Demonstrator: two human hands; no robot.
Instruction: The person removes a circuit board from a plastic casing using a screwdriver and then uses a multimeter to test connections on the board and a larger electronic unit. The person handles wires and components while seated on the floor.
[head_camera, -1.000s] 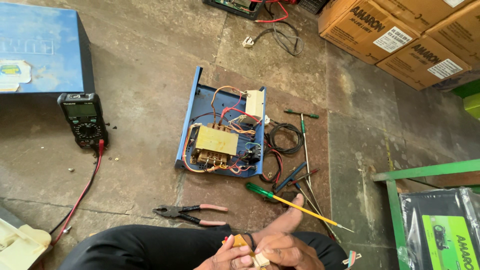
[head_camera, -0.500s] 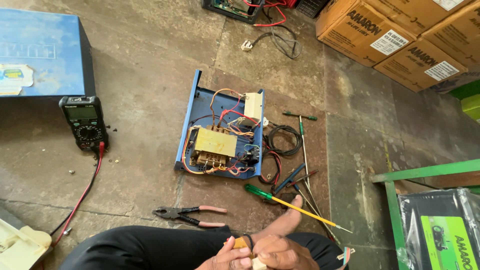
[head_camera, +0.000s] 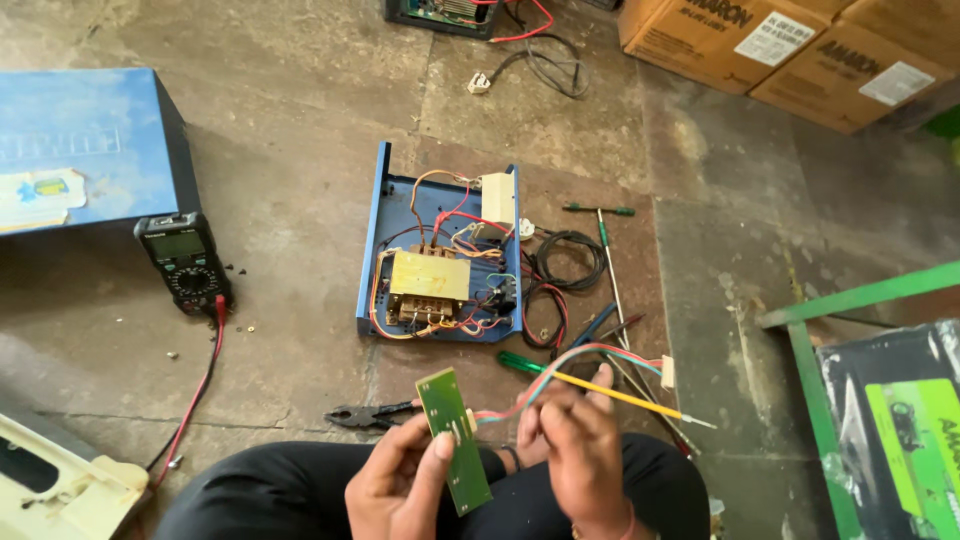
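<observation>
While a black multimeter (head_camera: 185, 262) is lying on the concrete floor (head_camera: 290, 120) at far left, pliers (head_camera: 372, 413) are resting nearer the person's knees. The left hand (head_camera: 400, 490) is pinching a narrow green circuit board (head_camera: 454, 438) upright between thumb and fingers. Beyond it, an opened blue chassis (head_camera: 372, 240) is exposing a transformer (head_camera: 430, 277). The right hand (head_camera: 578, 450) is closing on the board's coloured wire bundle (head_camera: 570, 362), with a green-handled screwdriver (head_camera: 590, 386) lying behind.

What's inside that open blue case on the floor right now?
The open blue case holds a yellow-topped transformer, a cream block and loose red, orange and white wires. Whatever sits beneath the transformer and wires is covered.
</observation>
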